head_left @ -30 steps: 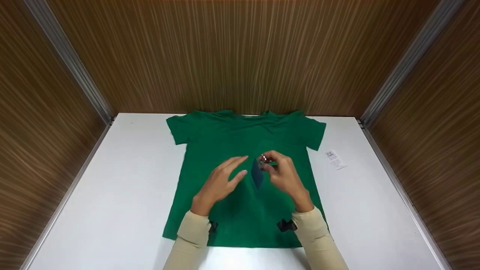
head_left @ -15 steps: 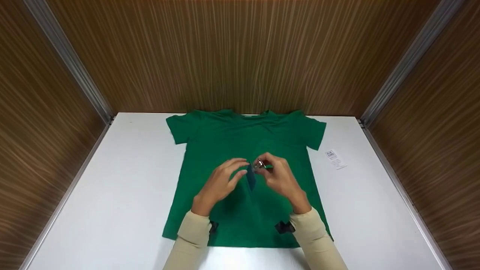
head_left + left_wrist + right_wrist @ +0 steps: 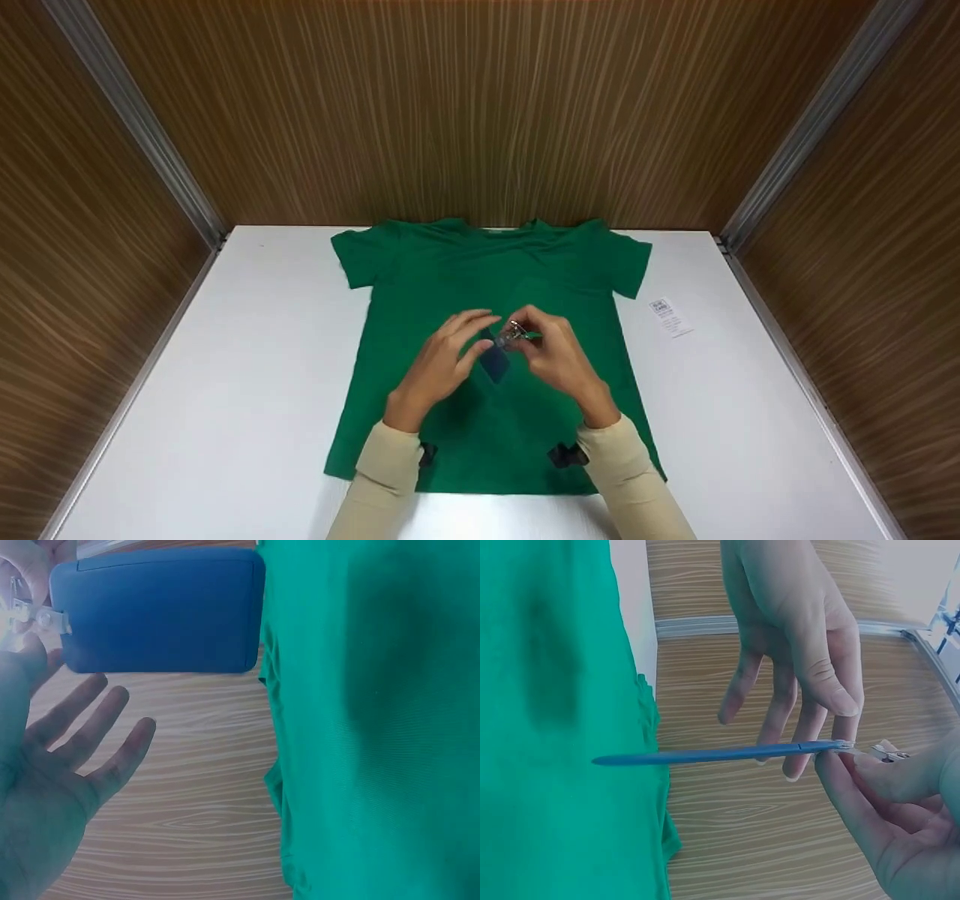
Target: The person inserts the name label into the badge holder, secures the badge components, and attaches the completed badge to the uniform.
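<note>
Above the middle of the bench (image 3: 225, 390), over the green T-shirt (image 3: 450, 277), the right hand (image 3: 551, 360) pinches the metal clip (image 3: 514, 335) of a blue badge holder (image 3: 495, 362). The left hand (image 3: 442, 364) is spread, seemingly touching its edge. The holder looks light, thin and fairly stiff; the clip end gives the surest hold.

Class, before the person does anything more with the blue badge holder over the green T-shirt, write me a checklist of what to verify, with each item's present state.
1. Green T-shirt lies spread flat on the white table: ok.
2. Right hand pinches the metal clip of the blue badge holder: ok.
3. Left hand is free, its fingers straight beside the holder: ok.
4. Whether the clip's jaws are open: cannot tell.
5. Holder is held above the shirt, not lying on it: ok.
6. White label lies clear of the shirt: ok.
</note>
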A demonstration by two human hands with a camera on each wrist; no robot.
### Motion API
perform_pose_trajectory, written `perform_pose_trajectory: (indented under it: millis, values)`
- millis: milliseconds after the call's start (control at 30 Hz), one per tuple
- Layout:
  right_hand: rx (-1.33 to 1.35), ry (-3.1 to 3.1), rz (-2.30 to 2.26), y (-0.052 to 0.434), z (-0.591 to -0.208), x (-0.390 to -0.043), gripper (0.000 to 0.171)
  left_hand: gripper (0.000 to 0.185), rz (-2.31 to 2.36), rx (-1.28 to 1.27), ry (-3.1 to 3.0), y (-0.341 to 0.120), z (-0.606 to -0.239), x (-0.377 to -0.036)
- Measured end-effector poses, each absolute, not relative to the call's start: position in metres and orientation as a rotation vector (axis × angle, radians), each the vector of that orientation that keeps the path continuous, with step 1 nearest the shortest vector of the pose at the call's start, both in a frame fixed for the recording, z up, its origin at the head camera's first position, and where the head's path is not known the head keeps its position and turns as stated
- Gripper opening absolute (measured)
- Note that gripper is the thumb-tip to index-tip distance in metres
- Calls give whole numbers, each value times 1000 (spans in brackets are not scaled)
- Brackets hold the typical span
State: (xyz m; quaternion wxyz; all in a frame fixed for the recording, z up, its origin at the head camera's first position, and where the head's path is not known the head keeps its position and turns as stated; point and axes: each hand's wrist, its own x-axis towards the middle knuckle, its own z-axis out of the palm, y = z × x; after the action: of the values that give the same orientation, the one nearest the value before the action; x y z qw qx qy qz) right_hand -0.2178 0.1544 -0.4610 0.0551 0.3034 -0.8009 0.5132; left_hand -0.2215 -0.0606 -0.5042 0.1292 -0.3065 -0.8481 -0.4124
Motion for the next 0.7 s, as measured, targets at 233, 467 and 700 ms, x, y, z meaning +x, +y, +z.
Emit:
perform_pose_trajectory:
  millis: [233,467,700]
  values:
    - [921,-2440,1568,152,-462,-217,13,30,-1174,-936,-2423,-61,-506,-222]
    - [930,-2443,1579,151,-463,-218,12,19,-1177,-968,-2358,-61,-508,-224]
    - [937,-2475,1603,154,-462,-218,12,17,-1171,-988,-2353,-62,-506,-222]
